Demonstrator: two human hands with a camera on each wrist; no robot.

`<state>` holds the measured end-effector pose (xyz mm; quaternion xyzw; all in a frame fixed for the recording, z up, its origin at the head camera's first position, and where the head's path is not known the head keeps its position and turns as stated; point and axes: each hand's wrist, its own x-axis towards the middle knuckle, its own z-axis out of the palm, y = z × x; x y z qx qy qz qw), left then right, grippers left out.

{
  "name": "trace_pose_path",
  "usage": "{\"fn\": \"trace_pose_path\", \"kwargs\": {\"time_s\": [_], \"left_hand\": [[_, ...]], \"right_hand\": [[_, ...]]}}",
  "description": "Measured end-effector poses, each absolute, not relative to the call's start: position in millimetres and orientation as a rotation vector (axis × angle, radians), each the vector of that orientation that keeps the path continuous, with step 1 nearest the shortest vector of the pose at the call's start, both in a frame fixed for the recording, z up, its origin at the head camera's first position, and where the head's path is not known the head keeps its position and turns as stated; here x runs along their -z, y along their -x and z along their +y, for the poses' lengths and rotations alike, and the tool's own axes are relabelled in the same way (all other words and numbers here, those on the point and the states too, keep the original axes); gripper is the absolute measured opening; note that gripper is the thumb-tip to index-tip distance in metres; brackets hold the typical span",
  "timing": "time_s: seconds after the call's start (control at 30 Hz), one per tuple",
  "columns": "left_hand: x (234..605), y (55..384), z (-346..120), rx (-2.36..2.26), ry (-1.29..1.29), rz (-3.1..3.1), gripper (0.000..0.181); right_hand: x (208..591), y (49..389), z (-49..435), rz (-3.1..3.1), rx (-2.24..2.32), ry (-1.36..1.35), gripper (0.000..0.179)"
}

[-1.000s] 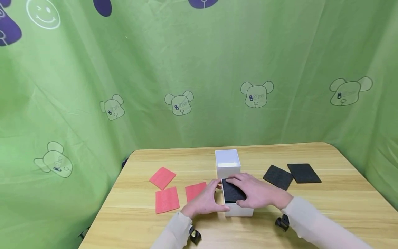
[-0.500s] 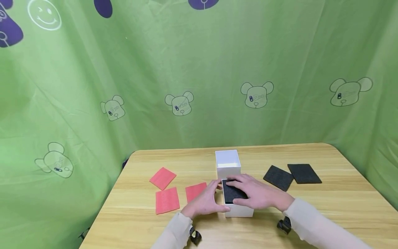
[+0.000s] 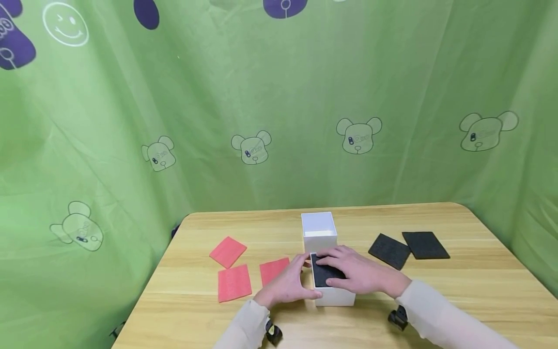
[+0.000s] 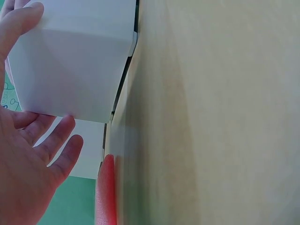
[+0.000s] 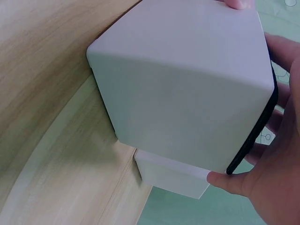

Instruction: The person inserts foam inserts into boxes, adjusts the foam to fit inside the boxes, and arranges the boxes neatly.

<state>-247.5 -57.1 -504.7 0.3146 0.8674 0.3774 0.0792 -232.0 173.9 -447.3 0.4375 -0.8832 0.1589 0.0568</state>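
Note:
A white square box (image 3: 334, 296) stands near me on the table, with a black foam sheet (image 3: 323, 275) at its open top. My left hand (image 3: 287, 282) grips the box's left side, thumb on the front face and fingers at the back. With fingers spread, my right hand (image 3: 357, 272) presses on the black sheet from above. The right wrist view shows the black sheet's edge (image 5: 253, 136) along the box's top right rim, and a finger at the back corner. How deep the sheet sits on the left is hard to tell.
Behind the held box is a second white open box (image 3: 319, 242). Red foam sheets lie on the left: one far (image 3: 228, 251), one nearer (image 3: 234, 283), one beside my left hand (image 3: 273, 269). Two black sheets, one tilted (image 3: 389, 250) and one farther right (image 3: 425, 245), lie on the wooden table (image 3: 471, 291).
My right thumb has shifted slightly left on the black sheet, and the right fingers have moved a little. The left hand and the boxes hold their places.

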Motion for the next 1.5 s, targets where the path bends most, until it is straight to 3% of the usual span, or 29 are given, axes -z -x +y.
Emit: {"fn": "trace_pose_path", "kwargs": {"time_s": [1.5], "left_hand": [[507,247,-55,-1.211,-0.95,2.552,0.094]], "right_hand": [[439,228,199,-2.76,-0.438,-1.294,0.03]]}}
